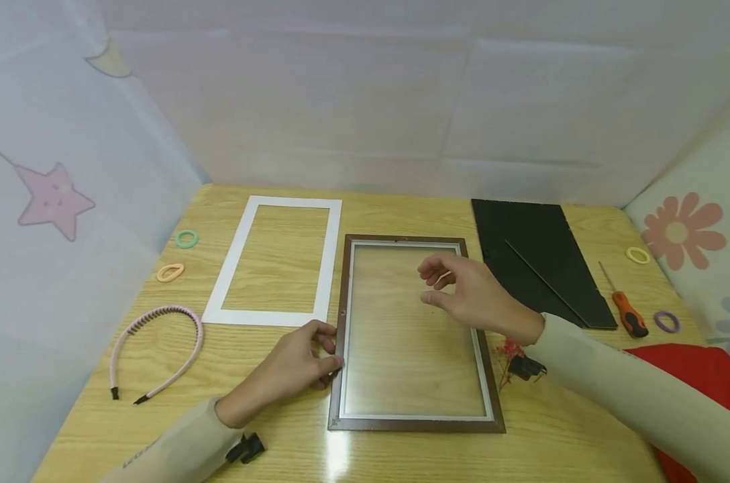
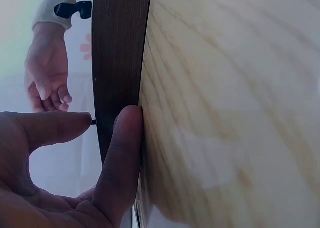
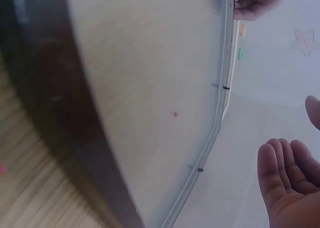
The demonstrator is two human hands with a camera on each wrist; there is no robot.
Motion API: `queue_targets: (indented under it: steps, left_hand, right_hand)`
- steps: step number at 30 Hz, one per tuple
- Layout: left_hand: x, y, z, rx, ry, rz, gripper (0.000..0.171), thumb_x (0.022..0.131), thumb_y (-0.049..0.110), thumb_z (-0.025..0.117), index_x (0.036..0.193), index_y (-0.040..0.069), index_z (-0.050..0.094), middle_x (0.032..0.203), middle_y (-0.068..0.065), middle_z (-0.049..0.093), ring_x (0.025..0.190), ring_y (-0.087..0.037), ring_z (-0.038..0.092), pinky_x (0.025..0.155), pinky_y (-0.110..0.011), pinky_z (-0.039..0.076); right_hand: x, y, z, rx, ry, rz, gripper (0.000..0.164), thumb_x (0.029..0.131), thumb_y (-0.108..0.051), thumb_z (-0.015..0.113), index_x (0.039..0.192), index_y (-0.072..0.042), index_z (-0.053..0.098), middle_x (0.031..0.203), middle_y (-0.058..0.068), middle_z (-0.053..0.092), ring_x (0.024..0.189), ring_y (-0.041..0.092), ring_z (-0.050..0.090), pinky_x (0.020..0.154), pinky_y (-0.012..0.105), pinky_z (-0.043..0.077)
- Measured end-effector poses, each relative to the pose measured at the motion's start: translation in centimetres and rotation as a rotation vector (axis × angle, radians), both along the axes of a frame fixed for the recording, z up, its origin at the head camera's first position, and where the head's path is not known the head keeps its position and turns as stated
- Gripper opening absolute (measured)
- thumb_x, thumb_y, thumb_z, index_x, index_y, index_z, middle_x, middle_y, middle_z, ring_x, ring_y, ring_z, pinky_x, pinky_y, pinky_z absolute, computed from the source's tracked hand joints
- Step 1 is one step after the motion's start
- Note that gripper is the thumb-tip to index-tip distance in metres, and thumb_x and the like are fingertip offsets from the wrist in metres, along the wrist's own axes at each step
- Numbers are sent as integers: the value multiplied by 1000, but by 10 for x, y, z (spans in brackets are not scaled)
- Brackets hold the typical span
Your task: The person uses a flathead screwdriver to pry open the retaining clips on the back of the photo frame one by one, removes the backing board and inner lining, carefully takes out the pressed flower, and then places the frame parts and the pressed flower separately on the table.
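A brown picture frame (image 1: 428, 424) lies on the table around a clear pane (image 1: 413, 335). My left hand (image 1: 298, 362) holds its left edge with bent fingers. In the left wrist view, one fingertip (image 2: 82, 122) meets a small black tab (image 2: 94, 122) on the frame's upper face, while another finger (image 2: 127, 138) lies along the brown side wall. Over the pane's upper right, my right hand (image 1: 470, 292) hovers with loosely curved fingers and holds nothing. The right wrist view shows a tiny reddish speck (image 3: 175, 114) on the pane and further black tabs (image 3: 226, 88) along the rim.
A white mat border (image 1: 268, 317) lies left of the frame, near a pink headband (image 1: 198, 335). A black backing board (image 1: 528, 228) with a thin dark strip (image 1: 546, 285), a screwdriver (image 1: 627, 312) and red cloth (image 1: 691, 362) are at right. Small red dried flowers (image 1: 512, 347) lie beside the right sleeve.
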State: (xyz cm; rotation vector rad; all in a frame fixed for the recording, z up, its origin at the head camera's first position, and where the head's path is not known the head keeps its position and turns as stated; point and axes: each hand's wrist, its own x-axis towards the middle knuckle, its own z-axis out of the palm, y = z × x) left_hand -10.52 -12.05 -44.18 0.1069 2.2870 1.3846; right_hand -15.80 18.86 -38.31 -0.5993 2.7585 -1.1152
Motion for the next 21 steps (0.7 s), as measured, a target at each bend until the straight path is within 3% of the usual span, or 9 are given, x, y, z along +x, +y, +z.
queue_targets:
  steps: [7,13,21]
  left_hand:
    - [-2,1,2,-16,9,6,51,88,10,75,134,0,54,109,-10,65,62,-15,69,55,-29,61]
    - [-5,2,2,-20,15,8,50,89,11,75,134,2,55,109,-9,65,63,-15,69,55,-29,60]
    - [-4,1,3,-27,11,-4,53,88,12,75,136,1,55,109,-9,65,65,-15,69,56,-28,60]
  right_hand:
    - [14,30,0,24,0,-102,33,92,-15,75,123,-14,63,112,5,68,99,15,66,88,38,59]
    - [30,48,-3,26,10,-159,32,93,-15,74,124,-12,63,110,7,69,97,16,68,84,26,59]
    - [51,69,-19,13,-74,-225,33,93,-18,74,124,-12,62,111,6,70,95,11,68,80,18,58]
